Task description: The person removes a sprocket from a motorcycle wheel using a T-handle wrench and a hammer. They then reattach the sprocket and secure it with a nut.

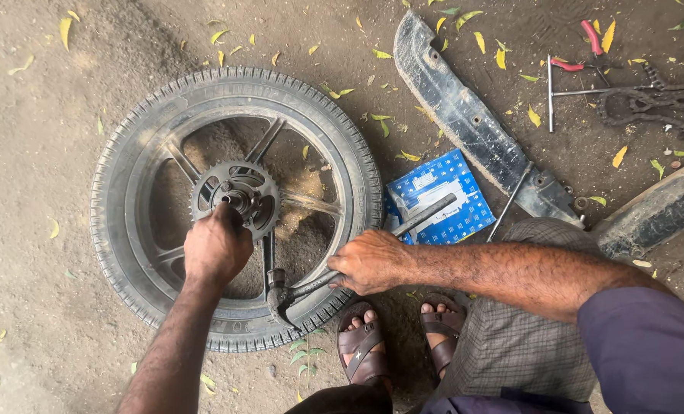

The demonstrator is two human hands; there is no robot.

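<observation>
Two hands: left hand (216, 247) grips one sprocket (236, 195), right hand (369, 262) grips one wrench (311, 285) on one wheel (127, 176).

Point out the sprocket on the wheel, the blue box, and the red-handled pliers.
sprocket (237, 198): head view, on its toothed plate near the hub.
blue box (440, 201): head view, on its patterned top face.
red-handled pliers (591, 38): head view, on one red handle.
</observation>
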